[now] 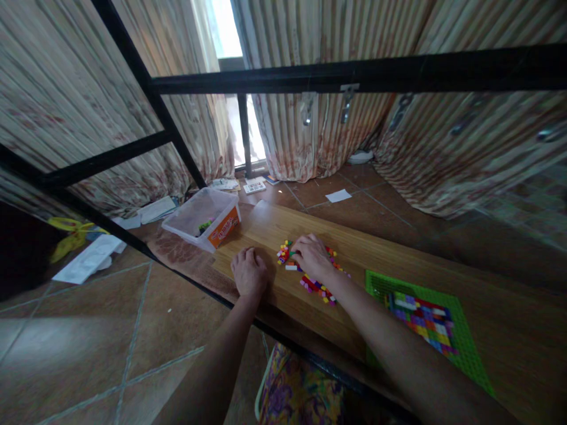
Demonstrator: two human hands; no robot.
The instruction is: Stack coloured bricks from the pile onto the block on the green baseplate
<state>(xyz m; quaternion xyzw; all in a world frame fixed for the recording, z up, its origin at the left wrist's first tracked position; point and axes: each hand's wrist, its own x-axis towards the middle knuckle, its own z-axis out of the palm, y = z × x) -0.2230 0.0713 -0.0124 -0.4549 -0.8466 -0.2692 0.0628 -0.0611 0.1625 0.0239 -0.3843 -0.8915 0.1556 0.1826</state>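
My right hand [311,256] reaches over a loose heap of small, colourful toy bricks [315,285], its thumb and fingers pinched together. A green toy brick [292,254] shows at those fingertips. A white brick [291,268] lies just below them. My left hand [249,271] rests on the wooden tabletop [274,221] left of the heap, fingers curled under, so what they hold, if anything, is hidden. Beneath my right forearm, a green studded baseplate [465,330] carries a patchwork of many-coloured bricks [425,321].
A clear plastic box [186,215] with an orange label and a few bricks inside stands at the tabletop's left end. A black metal bar [283,81] crosses above the far side, before long curtains [292,136]. White packaging [91,258] and papers [338,195] lie on the tiled floor.
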